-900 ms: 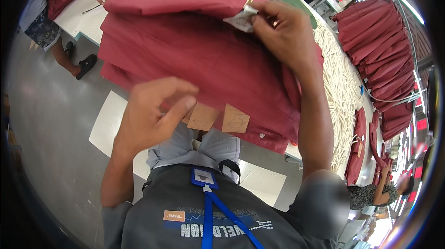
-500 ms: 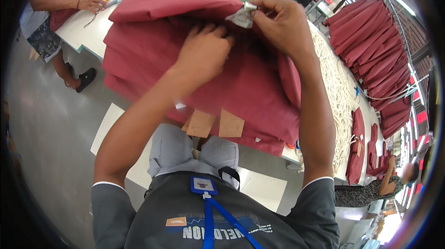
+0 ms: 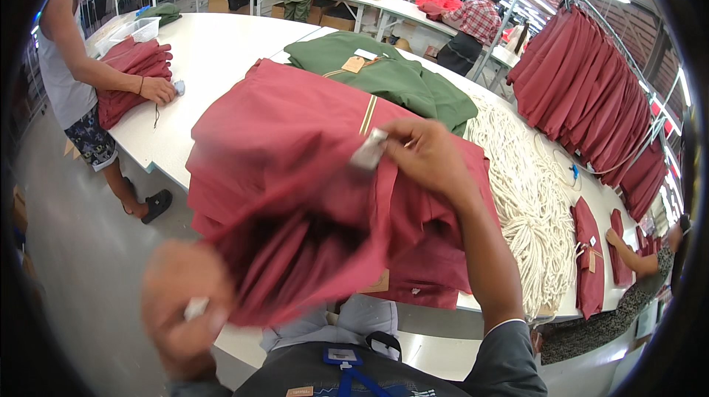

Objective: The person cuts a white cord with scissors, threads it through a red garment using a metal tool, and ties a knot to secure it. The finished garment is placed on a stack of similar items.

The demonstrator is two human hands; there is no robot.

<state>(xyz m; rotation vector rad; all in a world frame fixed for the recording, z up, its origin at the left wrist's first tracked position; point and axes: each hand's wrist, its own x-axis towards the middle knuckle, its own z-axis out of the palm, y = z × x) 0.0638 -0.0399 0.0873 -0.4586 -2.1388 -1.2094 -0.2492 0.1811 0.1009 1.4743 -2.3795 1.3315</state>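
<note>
1. Head view: I am seeing the maroon garment (image 3: 317,175) spreading left of the rope heap (image 3: 521,197), its opening gaping toward the wearer.
2. The right hand (image 3: 428,157), left of the heap, is pinching a white label (image 3: 368,149); the left hand (image 3: 185,305), well left, is blurring, so I cannot tell its grip.
3. I am judging the cloth soft, light and floppy, the edge beside the label offering surest hold.
4. A white table (image 3: 229,39) is supporting the heap; a green garment (image 3: 384,76) is lying up-left of it, maroon clothes (image 3: 591,94) are hanging right.
</note>
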